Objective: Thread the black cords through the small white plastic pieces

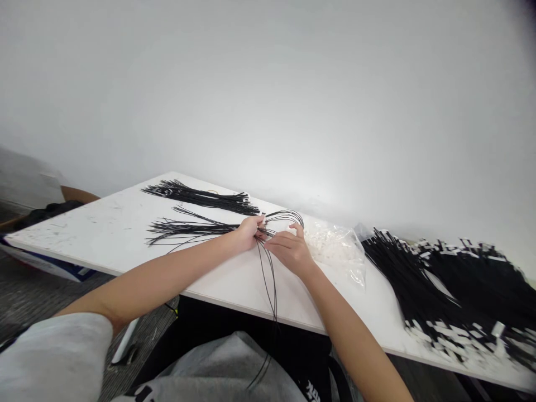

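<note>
Grey fabric (226, 363), soft and creased, lies nearest you, below your wrists, with thin black cords (268, 279) trailing down over it from your fingers. Item: your left hand (250, 231), fingers curled closed on the gathered middle of those cords, where a small white fitting seems to sit, though it is too small to make out. Item: your right hand (288, 248), just beside the left, fingertips pinched on the same cords, whose loops arch up past your fingertips. Handling, as a judgement: the cords look light, limp and springy, prone to tangle and slide; take them near the gathered point, not by the free ends. Item: loose fan of black cords (184, 228) spreading away from your left fingers across the white table top (113, 223). Item: second bundle of black cords (201, 196), beyond the left fingertips, apart from the first. Item: clear plastic bag of small pale pieces (335, 248), just beyond your right fingers. Item: large heap of black cords with white tags (456, 290), well out past the right hand. Item: brown cardboard box (75, 195), far beyond the left hand, off the table edge.
</note>
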### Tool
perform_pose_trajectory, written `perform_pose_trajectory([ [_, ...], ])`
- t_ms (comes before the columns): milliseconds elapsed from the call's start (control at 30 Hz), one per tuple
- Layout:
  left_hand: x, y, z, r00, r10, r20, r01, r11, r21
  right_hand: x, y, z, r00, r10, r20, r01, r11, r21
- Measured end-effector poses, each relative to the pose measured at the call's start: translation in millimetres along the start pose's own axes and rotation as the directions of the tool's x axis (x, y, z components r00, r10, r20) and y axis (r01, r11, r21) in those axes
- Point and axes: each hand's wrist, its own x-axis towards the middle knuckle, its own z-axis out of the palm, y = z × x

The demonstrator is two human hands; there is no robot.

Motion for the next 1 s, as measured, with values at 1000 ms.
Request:
perform_pose_trajectory([
  [1000,7.4,-8.5,-10.2,0.965,0.237,0.109,-0.259,0.915,0.309,1.6,33.3,-28.7,0.210,0.973,0.095,-0.152,-0.064,0.986],
])
